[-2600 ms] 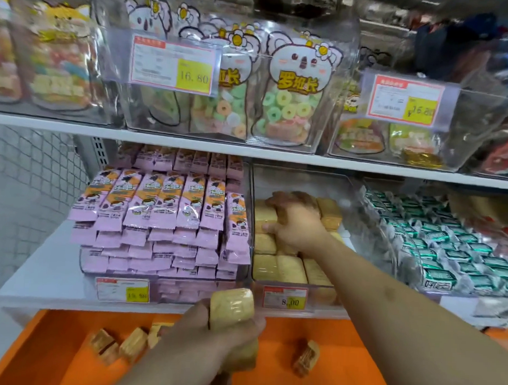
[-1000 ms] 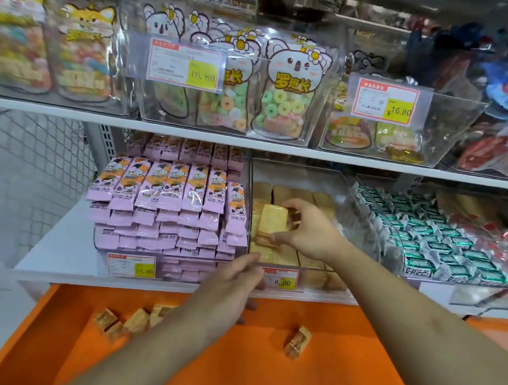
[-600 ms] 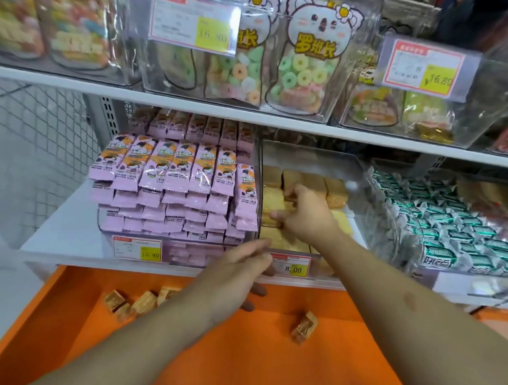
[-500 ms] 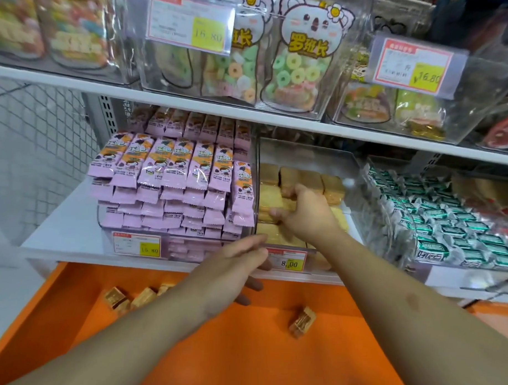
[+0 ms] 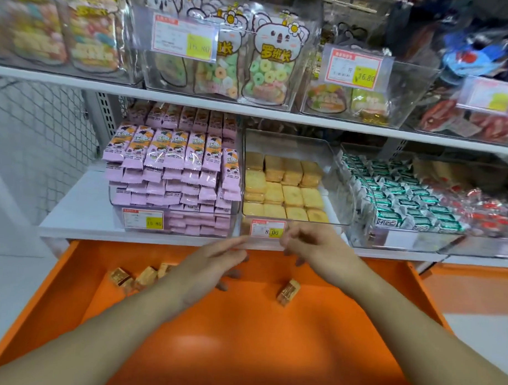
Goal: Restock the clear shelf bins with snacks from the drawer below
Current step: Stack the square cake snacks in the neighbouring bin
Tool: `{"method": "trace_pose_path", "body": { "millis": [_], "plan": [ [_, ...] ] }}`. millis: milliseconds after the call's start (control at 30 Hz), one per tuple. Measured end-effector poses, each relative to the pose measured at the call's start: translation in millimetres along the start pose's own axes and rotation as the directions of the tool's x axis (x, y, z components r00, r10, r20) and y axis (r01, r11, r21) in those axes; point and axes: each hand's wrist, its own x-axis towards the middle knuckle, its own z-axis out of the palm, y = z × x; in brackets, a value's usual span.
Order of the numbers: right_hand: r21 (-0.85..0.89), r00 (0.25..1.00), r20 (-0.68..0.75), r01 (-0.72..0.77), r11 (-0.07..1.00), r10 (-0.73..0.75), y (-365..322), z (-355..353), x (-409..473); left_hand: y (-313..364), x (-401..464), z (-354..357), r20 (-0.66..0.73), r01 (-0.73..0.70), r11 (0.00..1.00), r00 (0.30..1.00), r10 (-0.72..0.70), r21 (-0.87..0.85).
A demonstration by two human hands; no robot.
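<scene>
Left hand: the left hand [image 5: 215, 263] hung over the back of the orange drawer [image 5: 242, 336], fingers straight and loosely spread, holding nothing.
Right hand: the right hand [image 5: 317, 247] hung just below the front edge of the clear bin [image 5: 331, 172], fingers loosely curled, holding nothing.
Bin contents: yellow biscuit packs [image 5: 284, 190] lay flat in neat rows in the bin, behind an 8.00 price tag [image 5: 268, 229].
Lone pack: one wrapped snack [image 5: 288, 291] lay on the drawer floor, below and a little left of the right hand, its long axis tilted toward the upper right.
Cluster: three or so more packs [image 5: 140, 276] lay together at the drawer's left, to the left of the left hand and slightly nearer the viewer.
Nearer hand: the right hand was nearer the lone pack; the left hand was nearer the cluster.
Likely next: each hand probably needed to drop down into the drawer and close on its nearer pack.
</scene>
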Motion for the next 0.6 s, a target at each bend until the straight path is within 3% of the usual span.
{"method": "trace_pose_path", "body": {
  "millis": [133, 267, 600],
  "plan": [
    [-0.132, 0.973, 0.09, -0.201, 0.971, 0.214, 74.8, 33.4, 3.9, -45.4, 1.4, -2.5, -0.044, 0.075, 0.989, 0.997, -0.07, 0.13],
    [-0.331, 0.935, 0.093, -0.294, 0.897, 0.341, 146.5, 56.4, 10.2, -103.6, 16.9, -20.0, -0.096, 0.169, 0.942, 0.984, -0.147, 0.291],
    [-0.435, 0.915, 0.02, -0.356, 0.827, 0.404, 257.6, 91.2, 60.5, -212.3, 94.3, -66.2, -0.336, 0.365, 0.769, 0.919, -0.206, 0.525]
  ]
}}
